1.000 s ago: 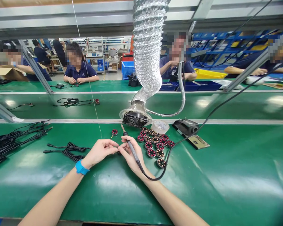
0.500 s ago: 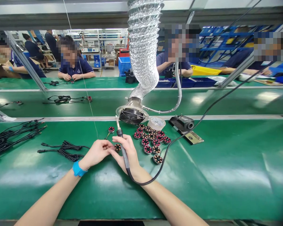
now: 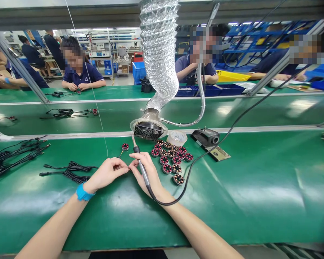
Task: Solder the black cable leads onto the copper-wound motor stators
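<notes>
My right hand (image 3: 148, 172) is closed around a soldering iron (image 3: 142, 166), its tip pointing up and away from me. The thumb and fingertips of that hand also meet at a small dark part, mostly hidden. My left hand (image 3: 108, 172), with a blue band (image 3: 83, 192) at the wrist, pinches at the same spot; what lies between its fingertips is too small to make out. Just beyond, a motor stator with red coils (image 3: 125, 146) lies with wires running towards my left fingers. To the right is a group of several stators (image 3: 170, 155), some red, some copper.
An extractor fan (image 3: 148, 130) hangs from a foil duct (image 3: 159, 46) above the bench. Behind the stators are a tape roll (image 3: 176, 138) and a soldering iron stand (image 3: 209, 138). Black cables (image 3: 72, 171) lie left. The iron's cord (image 3: 189, 180) loops over my right forearm. Co-workers sit opposite.
The copper stator that showed between my hands is now mostly hidden by my fingers. My right fingertips have closed in towards my left. The whole view has shifted slightly.
</notes>
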Motion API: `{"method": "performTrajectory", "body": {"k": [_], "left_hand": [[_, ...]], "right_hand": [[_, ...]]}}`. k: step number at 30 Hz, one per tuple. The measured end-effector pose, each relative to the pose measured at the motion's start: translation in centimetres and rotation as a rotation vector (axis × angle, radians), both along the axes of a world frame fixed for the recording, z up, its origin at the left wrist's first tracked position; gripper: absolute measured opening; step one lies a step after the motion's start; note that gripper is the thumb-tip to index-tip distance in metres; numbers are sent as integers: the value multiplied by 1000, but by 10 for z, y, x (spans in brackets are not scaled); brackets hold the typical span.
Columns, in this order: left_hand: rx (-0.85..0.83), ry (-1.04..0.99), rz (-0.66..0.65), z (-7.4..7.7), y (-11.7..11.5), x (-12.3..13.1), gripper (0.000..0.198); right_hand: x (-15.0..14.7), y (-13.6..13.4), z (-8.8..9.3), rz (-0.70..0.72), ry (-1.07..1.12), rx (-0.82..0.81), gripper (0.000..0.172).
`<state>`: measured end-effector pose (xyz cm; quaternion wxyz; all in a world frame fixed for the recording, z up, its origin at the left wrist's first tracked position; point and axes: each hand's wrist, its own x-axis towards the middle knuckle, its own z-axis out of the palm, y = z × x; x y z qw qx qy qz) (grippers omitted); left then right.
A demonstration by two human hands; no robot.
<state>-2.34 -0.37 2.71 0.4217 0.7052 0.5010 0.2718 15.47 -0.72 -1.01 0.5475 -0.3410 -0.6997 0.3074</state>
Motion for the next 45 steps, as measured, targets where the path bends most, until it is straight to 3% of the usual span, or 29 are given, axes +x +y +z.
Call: {"method": "performTrajectory", "body": {"k": [6,10,16,22,26,45], "left_hand": [[-280,-158,-2,-3,1,0,34],[-337,-247,86,-6,1,7,32],[-290,-279,250,-11,1,16,20],[-227,-257,398,-26,5,18,20],[-216,-270,422,-34,7,19,21],[-237,-284,417,-33,5,20,26]], "right_hand": [[3,-1,-2,27,-15,-4,38],[1,-2,-11,29,-22,-1,38],[-2,-1,-19,-29,-57,15,40],[15,5,-4,-186,-14,-69,28],[23,4,0,-248,40,-103,28],[23,-1,2,-151,-71,4,27]]}}
